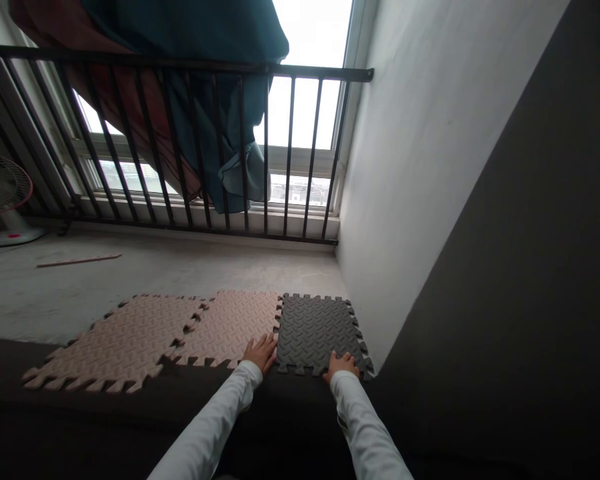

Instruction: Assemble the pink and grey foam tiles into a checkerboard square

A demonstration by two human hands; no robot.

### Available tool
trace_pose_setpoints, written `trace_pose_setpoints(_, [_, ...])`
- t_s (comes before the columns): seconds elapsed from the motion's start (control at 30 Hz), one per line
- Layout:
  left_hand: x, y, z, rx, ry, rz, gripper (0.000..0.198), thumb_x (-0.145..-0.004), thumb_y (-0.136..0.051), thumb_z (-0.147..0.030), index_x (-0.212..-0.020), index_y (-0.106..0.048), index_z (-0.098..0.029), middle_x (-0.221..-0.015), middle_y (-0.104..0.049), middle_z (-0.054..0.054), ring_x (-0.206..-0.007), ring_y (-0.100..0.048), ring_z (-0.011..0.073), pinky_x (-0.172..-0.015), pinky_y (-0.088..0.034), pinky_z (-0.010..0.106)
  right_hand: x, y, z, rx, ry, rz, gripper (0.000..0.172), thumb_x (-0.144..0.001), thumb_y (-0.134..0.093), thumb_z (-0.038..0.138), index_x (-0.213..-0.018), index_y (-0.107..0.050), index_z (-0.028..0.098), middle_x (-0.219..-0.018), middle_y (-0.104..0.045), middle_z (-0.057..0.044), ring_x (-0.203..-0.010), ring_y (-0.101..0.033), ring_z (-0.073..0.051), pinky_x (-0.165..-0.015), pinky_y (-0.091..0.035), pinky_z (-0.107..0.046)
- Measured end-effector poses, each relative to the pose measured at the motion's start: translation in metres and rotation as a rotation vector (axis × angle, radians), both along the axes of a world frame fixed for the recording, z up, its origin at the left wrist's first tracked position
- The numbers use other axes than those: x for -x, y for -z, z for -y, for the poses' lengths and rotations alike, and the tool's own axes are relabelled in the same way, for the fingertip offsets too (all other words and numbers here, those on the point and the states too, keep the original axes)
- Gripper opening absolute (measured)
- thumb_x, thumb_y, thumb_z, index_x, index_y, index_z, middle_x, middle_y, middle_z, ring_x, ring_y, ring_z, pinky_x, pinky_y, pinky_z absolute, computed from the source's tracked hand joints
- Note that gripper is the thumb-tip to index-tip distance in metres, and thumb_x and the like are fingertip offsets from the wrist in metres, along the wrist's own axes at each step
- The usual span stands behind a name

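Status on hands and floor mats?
Left hand flat on beige foam tile, at the seam. Right hand on near edge of dark grey foam tile. White wall right beside it.

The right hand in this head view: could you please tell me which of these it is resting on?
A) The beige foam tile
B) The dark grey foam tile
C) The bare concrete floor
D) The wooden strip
B: the right hand lies on the near edge of the dark grey foam tile.
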State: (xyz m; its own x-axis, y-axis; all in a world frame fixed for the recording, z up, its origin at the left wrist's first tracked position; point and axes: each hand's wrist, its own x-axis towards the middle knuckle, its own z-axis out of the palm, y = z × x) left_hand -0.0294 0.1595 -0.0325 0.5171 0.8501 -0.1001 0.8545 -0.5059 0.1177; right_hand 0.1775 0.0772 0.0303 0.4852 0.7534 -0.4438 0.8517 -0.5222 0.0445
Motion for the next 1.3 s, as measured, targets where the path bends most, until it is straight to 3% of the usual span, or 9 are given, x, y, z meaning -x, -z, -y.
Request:
trace_pose_setpoints(0.2, [0.000, -0.005, 0.008, 0.037, 0.013, -0.029, 0.051, -0.081, -0.022, -0.039, -0.130, -0.017, -0.027, -0.139, -0.013, -0.001, -0.127, -0.012, 0.0178, -0.100, -0.011, 0.047, 0.000, 0.000, -0.002, 0.025, -0.008, 0.014, 0.072, -0.067, -0.053, 0.039, -0.129, -0.023, 0.019, -0.134, -0.019, -0.021, -0.121, -0.020, -0.033, -0.089, -0.026, -0.047])
trace_pose_setpoints(0.43, [-0.001, -0.004, 0.005, 0.026, -0.013, -0.024, 0.046, -0.081, -0.021, -0.035, -0.127, -0.023, -0.033, -0.138, -0.017, -0.004, -0.126, -0.015, 0.0187, -0.099, -0.013, 0.049, 0.001, -0.001, -0.002, 0.027, -0.003, 0.006, 0.073, -0.066, -0.054, 0.039, -0.129, -0.023, 0.018, -0.134, -0.018, -0.021, -0.122, -0.019, -0.033, -0.089, -0.025, -0.048])
trace_pose_setpoints(0.7, [0.003, -0.010, -0.001, 0.126, 0.001, -0.001, 0.054, -0.079, -0.022, -0.044, -0.130, -0.017, -0.028, -0.139, -0.014, -0.003, -0.126, -0.012, 0.0196, -0.099, -0.011, 0.049, 0.001, -0.002, 0.001, 0.019, -0.005, 0.009, 0.074, -0.066, -0.055, 0.039, -0.129, -0.023, 0.019, -0.134, -0.019, -0.021, -0.121, -0.020, -0.033, -0.089, -0.025, -0.049])
trace_pose_setpoints(0.77, [0.012, -0.014, -0.013, 0.130, -0.168, 0.011, 0.057, -0.077, -0.025, -0.044, -0.131, -0.016, -0.026, -0.139, -0.014, -0.001, -0.126, -0.014, 0.0211, -0.099, -0.013, 0.048, 0.001, -0.001, 0.001, 0.012, -0.008, 0.004, 0.074, -0.065, -0.055, 0.039, -0.129, -0.024, 0.018, -0.134, -0.019, -0.022, -0.121, -0.020, -0.033, -0.089, -0.025, -0.049])
trace_pose_setpoints(0.9, [0.048, -0.019, -0.038, 0.037, -0.851, -0.016, 0.063, -0.074, -0.031, -0.047, -0.129, -0.024, -0.018, -0.138, -0.017, 0.013, -0.124, -0.014, 0.0303, -0.094, -0.014, 0.055, 0.002, 0.001, -0.001, 0.010, -0.007, 0.025, 0.074, -0.065, -0.055, 0.040, -0.129, -0.024, 0.019, -0.134, -0.020, -0.022, -0.121, -0.020, -0.033, -0.088, -0.025, -0.049])
trace_pose_setpoints(0.97, [0.072, -0.018, -0.046, 0.003, -1.028, -0.012, 0.063, -0.072, -0.033, -0.050, -0.124, -0.033, -0.015, -0.134, -0.024, 0.018, -0.123, -0.015, 0.0338, -0.091, -0.013, 0.059, 0.002, 0.000, -0.002, 0.012, -0.004, 0.030, 0.074, -0.065, -0.056, 0.039, -0.129, -0.025, 0.019, -0.133, -0.021, -0.022, -0.120, -0.022, -0.034, -0.088, -0.024, -0.049])
trace_pose_setpoints(1.13, [0.117, -0.012, -0.053, 0.008, -1.064, 0.028, 0.065, -0.065, -0.040, -0.053, -0.115, -0.041, -0.012, -0.128, -0.033, 0.018, -0.120, -0.024, 0.0313, -0.094, -0.017, 0.051, 0.004, -0.004, -0.002, 0.019, -0.002, 0.055, 0.072, -0.066, -0.055, 0.039, -0.128, -0.026, 0.019, -0.132, -0.022, -0.023, -0.119, -0.024, -0.033, -0.086, -0.025, -0.049])
trace_pose_setpoints(1.3, [0.134, -0.010, -0.064, 0.035, -0.937, 0.081, 0.060, -0.067, -0.042, -0.041, -0.117, -0.039, -0.008, -0.126, -0.040, 0.016, -0.116, -0.034, 0.0217, -0.096, -0.023, 0.032, 0.004, -0.003, -0.001, 0.010, -0.013, 0.060, 0.073, -0.064, -0.056, 0.040, -0.128, -0.026, 0.021, -0.133, -0.023, -0.021, -0.119, -0.025, -0.034, -0.086, -0.026, -0.050])
